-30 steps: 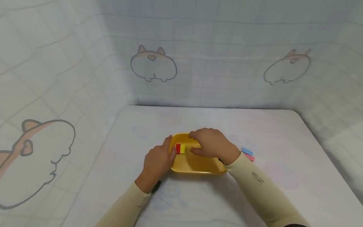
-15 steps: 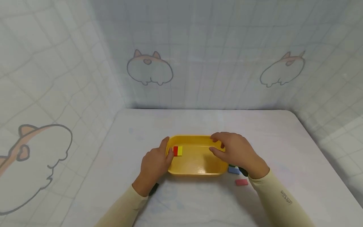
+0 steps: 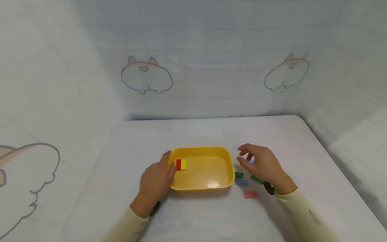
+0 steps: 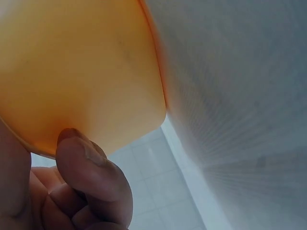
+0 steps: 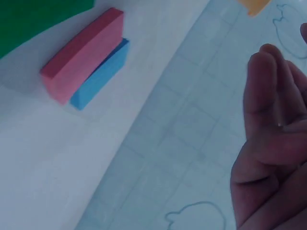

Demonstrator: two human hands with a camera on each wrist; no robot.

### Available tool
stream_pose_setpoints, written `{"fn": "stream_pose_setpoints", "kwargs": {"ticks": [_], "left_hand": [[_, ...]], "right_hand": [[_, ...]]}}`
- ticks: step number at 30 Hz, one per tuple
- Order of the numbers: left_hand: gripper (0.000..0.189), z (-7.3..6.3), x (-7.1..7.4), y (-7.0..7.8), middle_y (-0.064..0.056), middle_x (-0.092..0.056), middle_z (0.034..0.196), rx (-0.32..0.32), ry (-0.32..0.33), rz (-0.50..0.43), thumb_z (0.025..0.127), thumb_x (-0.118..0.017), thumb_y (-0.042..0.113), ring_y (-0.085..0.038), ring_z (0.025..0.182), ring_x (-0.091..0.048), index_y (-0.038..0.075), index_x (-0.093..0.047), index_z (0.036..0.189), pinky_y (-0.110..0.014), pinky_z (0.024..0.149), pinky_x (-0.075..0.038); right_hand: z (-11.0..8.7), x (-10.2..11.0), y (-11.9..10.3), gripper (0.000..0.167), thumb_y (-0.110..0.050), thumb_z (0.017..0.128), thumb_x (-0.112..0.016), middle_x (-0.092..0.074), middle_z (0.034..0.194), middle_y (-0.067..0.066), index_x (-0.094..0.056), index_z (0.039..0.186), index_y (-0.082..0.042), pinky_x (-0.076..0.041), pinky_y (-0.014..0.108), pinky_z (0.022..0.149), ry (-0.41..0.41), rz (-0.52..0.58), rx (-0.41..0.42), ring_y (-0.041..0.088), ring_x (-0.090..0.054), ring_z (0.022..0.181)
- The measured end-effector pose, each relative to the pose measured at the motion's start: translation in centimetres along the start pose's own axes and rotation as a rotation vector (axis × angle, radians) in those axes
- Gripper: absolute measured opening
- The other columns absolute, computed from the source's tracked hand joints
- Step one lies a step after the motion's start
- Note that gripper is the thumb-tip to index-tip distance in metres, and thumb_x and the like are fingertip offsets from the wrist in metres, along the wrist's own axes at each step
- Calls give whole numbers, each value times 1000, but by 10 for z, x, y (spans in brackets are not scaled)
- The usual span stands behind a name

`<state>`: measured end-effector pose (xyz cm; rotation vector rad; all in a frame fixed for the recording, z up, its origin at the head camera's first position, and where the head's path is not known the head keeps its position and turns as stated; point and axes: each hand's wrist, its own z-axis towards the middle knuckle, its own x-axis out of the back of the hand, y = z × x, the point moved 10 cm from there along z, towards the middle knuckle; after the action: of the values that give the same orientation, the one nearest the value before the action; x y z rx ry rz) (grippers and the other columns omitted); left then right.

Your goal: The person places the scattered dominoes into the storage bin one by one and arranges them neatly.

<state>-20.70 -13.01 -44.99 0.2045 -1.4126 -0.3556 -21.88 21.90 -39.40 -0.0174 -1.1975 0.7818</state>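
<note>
A yellow plastic tray stands on the table with a red block and a yellow block side by side inside, near its left end. My left hand grips that left rim; the left wrist view shows a digit against the tray's outer wall. To the right of the tray, my right hand hovers with bent fingers and nothing between them. Under and around it lie a green block, a blue block, a pink block and another green block.
Another blue block is partly hidden by the right hand. In the right wrist view a pink block and a blue block stand close together, beside a large green shape. Printed cloth walls surround the white table.
My right hand has moved from inside the tray out past its right rim, uncovering the tray floor. My left hand stays on the left rim. The head view has shifted slightly.
</note>
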Motion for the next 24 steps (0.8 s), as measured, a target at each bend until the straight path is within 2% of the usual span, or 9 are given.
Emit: {"fn": "stream_pose_setpoints", "kwargs": {"ticks": [4, 7, 11, 14, 18, 24], "left_hand": [[54, -2, 6, -8, 0, -43, 56, -2, 13, 8, 105, -53, 38, -19, 45, -40, 12, -50, 152, -32, 42, -37], [54, -2, 5, -7, 1, -42, 56, -14, 18, -1, 105, -53, 39, -19, 46, -40, 12, -50, 152, -31, 43, -37], [53, -1, 6, -5, 1, -42, 55, -29, 43, -11, 105, -53, 38, -20, 46, -39, 13, -50, 151, -32, 43, -36], [52, -1, 6, -5, 1, -41, 55, -30, 50, -8, 106, -53, 38, -20, 46, -39, 13, -50, 151, -32, 42, -36], [54, 0, 1, -6, 1, -41, 55, -13, 21, -3, 105, -51, 39, -19, 45, -39, 13, -49, 152, -32, 42, -36], [53, 1, -2, -4, 0, -42, 55, -11, 11, -11, 105, -51, 39, -20, 44, -40, 14, -50, 152, -32, 43, -36]], "right_hand": [[3, -14, 21, 31, -30, 92, -80, -75, 98, -8, -74, 119, -16, -51, 31, 60, -88, -17, -127, 11, -64, 74], [0, -22, 44, 36, -34, 92, -79, -73, 94, -8, -72, 122, -15, -51, 31, 60, -169, -68, -245, 11, -60, 71], [-4, -26, 67, 42, -40, 92, -78, -71, 89, -5, -70, 124, -13, -50, 32, 57, -256, -114, -358, 13, -58, 66], [-9, -29, 79, 47, -46, 90, -78, -68, 83, -4, -69, 122, -12, -49, 33, 54, -316, -152, -429, 16, -57, 64], [-18, -32, 92, 56, -55, 87, -77, -66, 80, -2, -69, 120, -10, -48, 35, 53, -373, -190, -526, 19, -58, 65], [-30, -36, 100, 72, -68, 84, -74, -68, 83, 3, -66, 124, -9, -49, 38, 57, -432, -226, -634, 24, -58, 70]]}}
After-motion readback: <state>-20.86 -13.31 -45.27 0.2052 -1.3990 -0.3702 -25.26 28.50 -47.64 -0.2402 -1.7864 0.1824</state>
